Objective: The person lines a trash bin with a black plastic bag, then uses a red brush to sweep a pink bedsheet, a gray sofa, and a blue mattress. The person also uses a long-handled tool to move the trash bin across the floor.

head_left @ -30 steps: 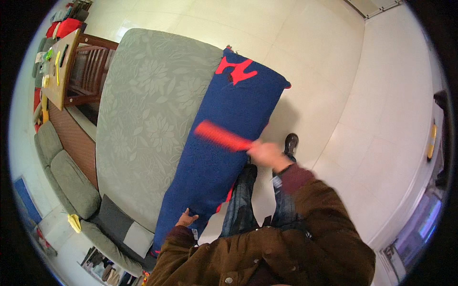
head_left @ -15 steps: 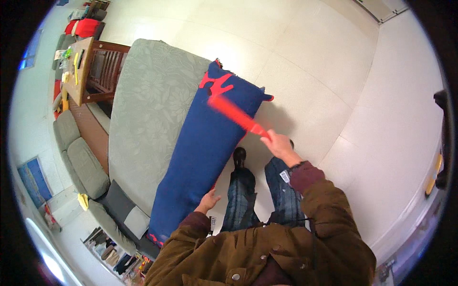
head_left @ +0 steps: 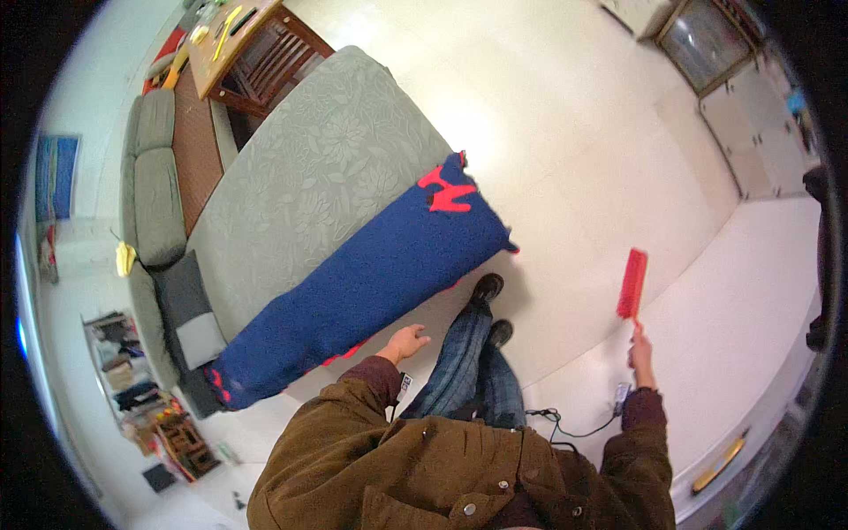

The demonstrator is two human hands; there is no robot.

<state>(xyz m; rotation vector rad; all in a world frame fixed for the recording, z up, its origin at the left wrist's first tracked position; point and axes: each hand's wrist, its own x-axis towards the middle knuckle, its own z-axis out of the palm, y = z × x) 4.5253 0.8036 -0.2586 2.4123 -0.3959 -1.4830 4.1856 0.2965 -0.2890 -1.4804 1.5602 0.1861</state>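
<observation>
My right hand [head_left: 642, 357] is closed around the handle of a red brush [head_left: 632, 284], out to the right over the pale floor. The brush stands bristle end up and away from me, apart from the bed. A long dark blue cloth [head_left: 371, 278] with red patches and a red edge lies along the near edge of a grey-green floral bed or mattress [head_left: 314, 168]. My left hand [head_left: 409, 342] hovers beside the cloth's near edge with fingers apart, holding nothing.
A wooden table [head_left: 216, 53] with small things on it stands far left beside a slatted chair [head_left: 274, 66]. A grey sofa [head_left: 163, 216] runs along the left. Black cables [head_left: 574, 431] trail by my right side. Cabinets [head_left: 760, 141] stand at the far right.
My right hand has swung the brush from above the cloth away to the right. My left hand has moved off the cloth's edge. The view has turned rightward.
</observation>
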